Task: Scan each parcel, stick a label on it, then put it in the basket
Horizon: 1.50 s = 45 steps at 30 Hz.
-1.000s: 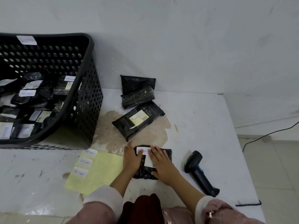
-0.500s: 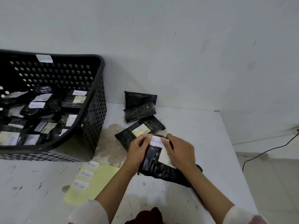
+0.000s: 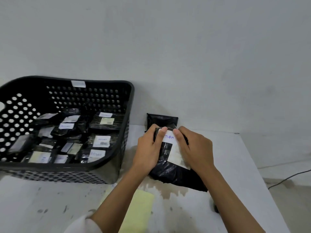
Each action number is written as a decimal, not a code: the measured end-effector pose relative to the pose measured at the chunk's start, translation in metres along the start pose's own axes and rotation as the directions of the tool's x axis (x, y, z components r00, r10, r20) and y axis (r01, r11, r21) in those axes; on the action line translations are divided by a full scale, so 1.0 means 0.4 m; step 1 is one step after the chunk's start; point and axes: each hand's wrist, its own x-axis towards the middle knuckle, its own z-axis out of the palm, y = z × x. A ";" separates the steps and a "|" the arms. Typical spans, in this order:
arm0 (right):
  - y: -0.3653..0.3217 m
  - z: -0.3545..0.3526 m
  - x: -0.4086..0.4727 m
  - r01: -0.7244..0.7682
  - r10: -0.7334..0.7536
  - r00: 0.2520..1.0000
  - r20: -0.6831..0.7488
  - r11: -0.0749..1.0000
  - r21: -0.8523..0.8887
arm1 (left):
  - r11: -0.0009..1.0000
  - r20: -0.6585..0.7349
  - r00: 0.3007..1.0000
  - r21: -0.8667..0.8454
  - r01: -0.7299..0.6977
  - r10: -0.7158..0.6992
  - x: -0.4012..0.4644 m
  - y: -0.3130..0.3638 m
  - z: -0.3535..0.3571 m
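- Black plastic parcel [image 3: 170, 174] sits raised above the table [image 3: 235, 165], right of the basket [image 3: 124, 132].
- Left hand [image 3: 148, 148] and right hand [image 3: 193, 148] grip its sides, thumbs pressing the white label [image 3: 169, 137].

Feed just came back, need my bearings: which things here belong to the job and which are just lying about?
In the job:
left hand and right hand gripping black plastic-wrapped parcel
white handwritten label
black perforated plastic basket
unprocessed black parcel by the wall

Lying about:
yellow paper sheet
dark floor cable
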 end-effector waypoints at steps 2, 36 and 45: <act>-0.060 0.014 0.009 0.008 -0.008 1.000 -0.008 1.000 0.029 | 1.000 -0.011 1.000 0.000 -0.009 0.009 -0.002 -0.003 -0.067; -0.442 0.296 0.172 -0.261 0.244 0.927 0.283 0.965 0.020 | 0.728 0.469 0.626 0.055 0.683 -0.623 0.419 -0.485 -0.603; -0.430 0.316 0.176 -0.277 0.259 0.925 0.279 0.960 0.028 | 0.749 0.151 0.757 0.356 0.558 -0.636 0.409 -0.638 -0.558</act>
